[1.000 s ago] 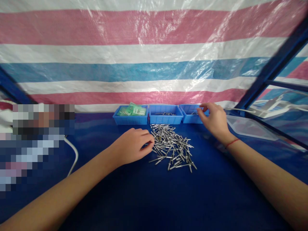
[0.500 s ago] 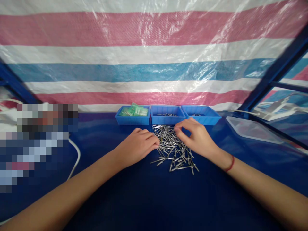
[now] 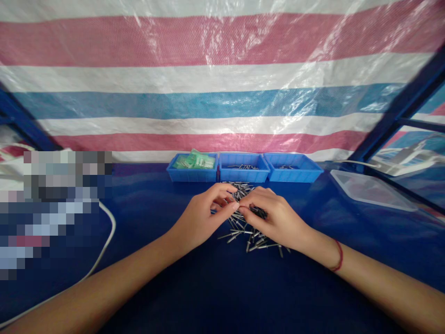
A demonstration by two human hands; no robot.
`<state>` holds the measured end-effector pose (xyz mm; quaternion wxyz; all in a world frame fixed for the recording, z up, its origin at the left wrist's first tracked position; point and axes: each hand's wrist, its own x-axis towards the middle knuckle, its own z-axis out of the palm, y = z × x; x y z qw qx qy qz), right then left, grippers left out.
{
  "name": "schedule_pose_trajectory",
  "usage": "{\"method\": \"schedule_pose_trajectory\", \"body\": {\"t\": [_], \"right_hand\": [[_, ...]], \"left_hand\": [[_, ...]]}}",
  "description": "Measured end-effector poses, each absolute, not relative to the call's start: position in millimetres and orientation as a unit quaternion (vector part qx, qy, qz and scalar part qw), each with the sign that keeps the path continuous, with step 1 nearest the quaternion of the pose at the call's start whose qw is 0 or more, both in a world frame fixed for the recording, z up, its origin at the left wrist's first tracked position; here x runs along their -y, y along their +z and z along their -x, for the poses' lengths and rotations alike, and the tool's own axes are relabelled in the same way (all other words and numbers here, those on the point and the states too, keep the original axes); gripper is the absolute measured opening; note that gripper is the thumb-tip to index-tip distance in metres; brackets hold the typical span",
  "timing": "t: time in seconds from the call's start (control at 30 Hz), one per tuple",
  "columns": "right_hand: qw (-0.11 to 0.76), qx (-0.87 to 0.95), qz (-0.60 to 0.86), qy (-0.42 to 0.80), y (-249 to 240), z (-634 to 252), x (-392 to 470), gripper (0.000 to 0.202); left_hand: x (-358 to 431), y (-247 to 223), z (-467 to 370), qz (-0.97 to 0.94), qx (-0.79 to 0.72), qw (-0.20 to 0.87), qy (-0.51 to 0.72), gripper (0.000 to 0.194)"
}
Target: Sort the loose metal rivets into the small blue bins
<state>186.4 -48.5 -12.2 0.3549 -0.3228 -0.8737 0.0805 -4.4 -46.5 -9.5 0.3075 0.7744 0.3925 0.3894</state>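
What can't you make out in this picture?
All in the head view:
Pile of metal pins: middle hidden by the left hand and right hand.
Anything pinched at the fingertips: too small or covered to tell.
Pins in the right blue bin: too small to count.
Far left: a pixelated patch hides what lies there.

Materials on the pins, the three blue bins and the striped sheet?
Pins: metal, bright silvery, probably aluminium or plated steel; they glint, but the exact alloy can't be told.
Bins: likely moulded plastic, semi-gloss; uniform blue, with faint ribs on the walls.
Sheet: probably woven plastic tarp, glossy; fine weave texture, creases and bright reflections.
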Motion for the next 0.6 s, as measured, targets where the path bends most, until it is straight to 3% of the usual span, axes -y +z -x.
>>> {"method": "schedule_pose_trajectory", "body": {"t": [0.13, 0.6], "right_hand": [[0.359, 0.865, 0.335, 0.103, -13.3, -184.3, 48.9, 0.011], [0.366, 0.855, 0.345, 0.123, -15.7, -183.7, 48.9, 0.010]], "left_hand": [[48.6, -5.7, 4.4, -0.768, -0.412, 0.307, 0.382, 0.012], [48.6, -5.2, 3.9, -0.760, -0.412, 0.307, 0.398, 0.013]]}}
